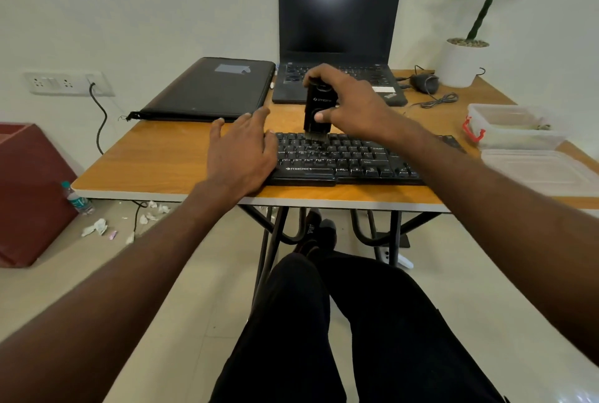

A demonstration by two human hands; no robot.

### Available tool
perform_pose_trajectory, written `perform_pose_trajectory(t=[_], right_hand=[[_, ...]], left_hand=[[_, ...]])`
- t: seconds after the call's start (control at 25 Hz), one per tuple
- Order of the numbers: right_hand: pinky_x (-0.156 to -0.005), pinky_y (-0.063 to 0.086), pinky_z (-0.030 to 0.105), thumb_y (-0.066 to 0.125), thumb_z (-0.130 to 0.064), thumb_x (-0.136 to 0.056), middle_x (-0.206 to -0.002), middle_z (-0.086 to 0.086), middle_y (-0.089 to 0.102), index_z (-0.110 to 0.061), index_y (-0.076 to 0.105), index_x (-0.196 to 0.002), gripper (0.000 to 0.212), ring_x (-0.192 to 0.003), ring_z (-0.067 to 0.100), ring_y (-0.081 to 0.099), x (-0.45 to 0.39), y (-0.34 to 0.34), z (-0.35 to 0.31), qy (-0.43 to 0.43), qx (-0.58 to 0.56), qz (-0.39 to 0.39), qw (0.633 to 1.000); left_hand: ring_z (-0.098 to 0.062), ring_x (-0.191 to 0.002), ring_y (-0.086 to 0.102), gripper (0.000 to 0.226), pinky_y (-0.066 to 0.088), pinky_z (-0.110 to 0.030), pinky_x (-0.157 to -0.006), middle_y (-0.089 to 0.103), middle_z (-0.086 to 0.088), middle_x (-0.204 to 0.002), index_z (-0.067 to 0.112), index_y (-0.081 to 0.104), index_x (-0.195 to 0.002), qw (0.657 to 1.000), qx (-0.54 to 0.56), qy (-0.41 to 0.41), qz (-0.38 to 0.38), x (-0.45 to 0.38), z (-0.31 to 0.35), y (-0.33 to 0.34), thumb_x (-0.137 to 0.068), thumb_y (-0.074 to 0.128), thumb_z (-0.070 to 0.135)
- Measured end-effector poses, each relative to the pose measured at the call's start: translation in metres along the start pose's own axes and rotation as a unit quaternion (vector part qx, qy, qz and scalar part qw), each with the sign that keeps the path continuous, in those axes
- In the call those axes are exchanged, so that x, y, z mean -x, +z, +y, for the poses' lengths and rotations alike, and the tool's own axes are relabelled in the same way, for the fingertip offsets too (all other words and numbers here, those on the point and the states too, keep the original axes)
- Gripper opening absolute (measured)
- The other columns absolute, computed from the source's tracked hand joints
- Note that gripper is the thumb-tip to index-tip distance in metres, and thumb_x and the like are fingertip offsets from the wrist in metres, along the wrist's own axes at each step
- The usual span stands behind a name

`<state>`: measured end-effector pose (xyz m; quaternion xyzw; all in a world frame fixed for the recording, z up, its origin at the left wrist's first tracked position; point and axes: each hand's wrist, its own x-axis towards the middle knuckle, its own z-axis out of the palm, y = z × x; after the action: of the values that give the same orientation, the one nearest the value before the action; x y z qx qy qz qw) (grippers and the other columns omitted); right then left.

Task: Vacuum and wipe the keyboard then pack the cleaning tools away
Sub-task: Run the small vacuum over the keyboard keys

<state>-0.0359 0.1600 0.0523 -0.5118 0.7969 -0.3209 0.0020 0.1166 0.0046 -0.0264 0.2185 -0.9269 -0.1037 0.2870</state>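
Pale walls and a tiled floor frame a wooden table (pixel 181 156) where a seated person cleans a black keyboard (pixel 350 156) lying along the near edge. Right hand (pixel 350 101) grips a small black vacuum (pixel 318 111) held upright — fingers curled over its top, thumb pressed against its front — with the brush tip touching the upper key rows. Left hand (pixel 241 146) lies flat on the keyboard's left end, fingers straight and slightly spread, apparently steadying it.

Behind sit an open laptop (pixel 338 39) with a dark screen, a closed laptop sleeve (pixel 210 88) and a mouse (pixel 424 83) with loose cable. To the right, a clear box (pixel 515 125) with a red clasp and its lid (pixel 544 169) lie apart, likely storage for the tools.

Vacuuming looks under way; wiping and packing remain. Risks from here — pressing too hard could pop a keycap or push the keyboard toward the near table edge if the bracing hand lifts. A wide sweep to the right might also snag the mouse cable.
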Motion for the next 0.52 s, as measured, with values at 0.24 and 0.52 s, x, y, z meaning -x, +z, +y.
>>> perform_pose_trajectory(t=[0.24, 0.52], right_hand=[[-0.08, 0.054, 0.037, 0.068, -0.01, -0.094, -0.141, 0.011, 0.057, -0.035, 0.04, -0.148, 0.067, -0.124, 0.033, 0.059, 0.003, -0.024, 0.025, 0.054, 0.187, -0.059, 0.979], [-0.068, 0.056, 0.024, 0.07, -0.01, -0.092, -0.137, 0.01, 0.059, -0.034, 0.043, -0.14, 0.06, -0.117, 0.03, 0.063, 0.016, -0.008, 0.016, -0.005, 0.08, -0.014, 0.997]], left_hand=[[-0.016, -0.076, 0.067, 0.049, 0.021, -0.055, -0.127, 0.059, 0.008, -0.063, 0.014, 0.038, -0.151, 1.0, -0.016, 0.011, 0.008, -0.002, 0.034, 0.025, -0.109, 0.025, 0.035], [-0.016, -0.08, 0.064, 0.042, 0.027, -0.051, -0.123, 0.062, 0.008, -0.07, 0.016, 0.047, -0.141, 1.0, -0.007, 0.015, 0.019, 0.001, 0.035, 0.023, -0.108, 0.027, 0.033]])
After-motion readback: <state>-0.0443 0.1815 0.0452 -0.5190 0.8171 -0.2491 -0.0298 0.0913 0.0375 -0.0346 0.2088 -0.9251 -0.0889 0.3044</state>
